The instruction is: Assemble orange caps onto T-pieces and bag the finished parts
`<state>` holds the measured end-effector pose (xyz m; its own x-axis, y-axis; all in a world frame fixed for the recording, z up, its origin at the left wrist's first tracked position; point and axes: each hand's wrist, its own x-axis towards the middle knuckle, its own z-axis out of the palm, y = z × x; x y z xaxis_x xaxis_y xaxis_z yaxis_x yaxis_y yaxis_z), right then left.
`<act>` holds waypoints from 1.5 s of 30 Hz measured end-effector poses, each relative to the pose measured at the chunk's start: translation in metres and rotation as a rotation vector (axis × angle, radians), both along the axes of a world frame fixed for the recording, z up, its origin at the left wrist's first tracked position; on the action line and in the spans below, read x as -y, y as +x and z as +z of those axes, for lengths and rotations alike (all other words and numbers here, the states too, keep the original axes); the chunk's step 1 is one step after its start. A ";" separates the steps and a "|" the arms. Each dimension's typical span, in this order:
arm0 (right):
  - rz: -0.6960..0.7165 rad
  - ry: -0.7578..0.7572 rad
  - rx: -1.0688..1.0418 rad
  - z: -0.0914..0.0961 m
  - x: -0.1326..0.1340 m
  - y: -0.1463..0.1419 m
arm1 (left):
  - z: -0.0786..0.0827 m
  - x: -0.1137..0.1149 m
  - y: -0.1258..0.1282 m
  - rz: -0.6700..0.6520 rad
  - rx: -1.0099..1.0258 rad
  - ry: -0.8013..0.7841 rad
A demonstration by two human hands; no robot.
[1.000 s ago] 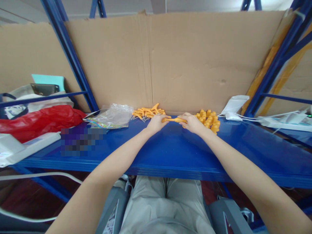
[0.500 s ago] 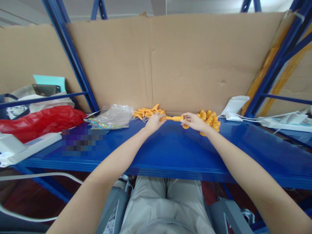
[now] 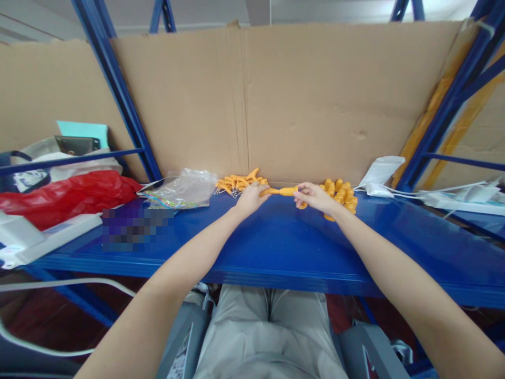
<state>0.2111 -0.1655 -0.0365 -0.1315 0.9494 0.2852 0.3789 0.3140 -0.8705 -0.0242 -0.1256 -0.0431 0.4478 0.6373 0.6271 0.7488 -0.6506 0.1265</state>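
Between my hands, just above the blue shelf, stretches an orange ribbed plastic piece [image 3: 281, 191]. My left hand [image 3: 251, 197] pinches its left end. At the right end, the fingers of my right hand [image 3: 313, 197] are closed on it, partly hiding it; a small rounded orange bit [image 3: 303, 206] shows beneath those fingers. Behind my left hand lies a heap of orange branched pieces [image 3: 236, 181] with small metal chains [image 3: 234, 193]. A cluster of rounded orange pieces [image 3: 342, 195] sits right beside my right hand.
The blue shelf [image 3: 268, 247] has a cardboard panel [image 3: 307, 100] along its back. Clear plastic bags [image 3: 185, 189] lie left of the heap. Further left are a red bag [image 3: 79, 197] and a white power strip [image 3: 59, 239]. A white adapter [image 3: 379, 179] with cables stands at right.
Both hands keep their hold on the orange piece. My right fingers have shifted slightly, and the rounded bit beneath them is more covered. The whole view has moved a touch.
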 end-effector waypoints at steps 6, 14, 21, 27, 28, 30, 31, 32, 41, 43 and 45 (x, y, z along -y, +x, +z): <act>-0.023 -0.082 0.025 0.008 0.011 -0.006 | 0.002 0.003 0.000 -0.021 -0.006 0.009; -0.059 -0.045 -0.068 0.001 0.002 -0.004 | 0.001 0.001 0.000 -0.026 -0.012 0.004; -0.037 -0.086 -0.020 0.007 0.009 -0.006 | 0.000 0.001 0.002 -0.055 0.033 0.051; -0.106 -0.152 -0.032 0.011 0.015 -0.011 | 0.000 -0.001 0.001 -0.062 0.029 0.045; -0.110 -0.150 -0.046 0.010 0.014 -0.011 | 0.000 -0.001 0.000 -0.057 0.025 0.041; -0.108 -0.124 -0.078 0.008 0.010 -0.009 | 0.000 -0.002 -0.001 -0.046 0.018 0.034; -0.104 -0.106 -0.089 0.007 0.008 -0.008 | 0.000 -0.002 -0.001 -0.040 0.015 0.030; -0.100 -0.090 -0.091 0.006 0.007 -0.007 | 0.000 -0.002 -0.001 -0.035 0.014 0.027; -0.056 -0.089 -0.023 0.011 0.013 -0.009 | -0.003 -0.004 -0.001 -0.039 0.026 0.026; -0.056 -0.101 -0.046 0.011 0.013 -0.010 | -0.003 -0.004 -0.001 -0.034 0.028 0.023; -0.060 -0.108 -0.062 0.010 0.012 -0.010 | -0.002 -0.003 -0.001 -0.030 0.028 0.024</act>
<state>0.2010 -0.1774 -0.0261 -0.0587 0.9807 0.1865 0.3386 0.1953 -0.9204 -0.0253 -0.1228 -0.0453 0.4487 0.6086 0.6545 0.7251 -0.6760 0.1315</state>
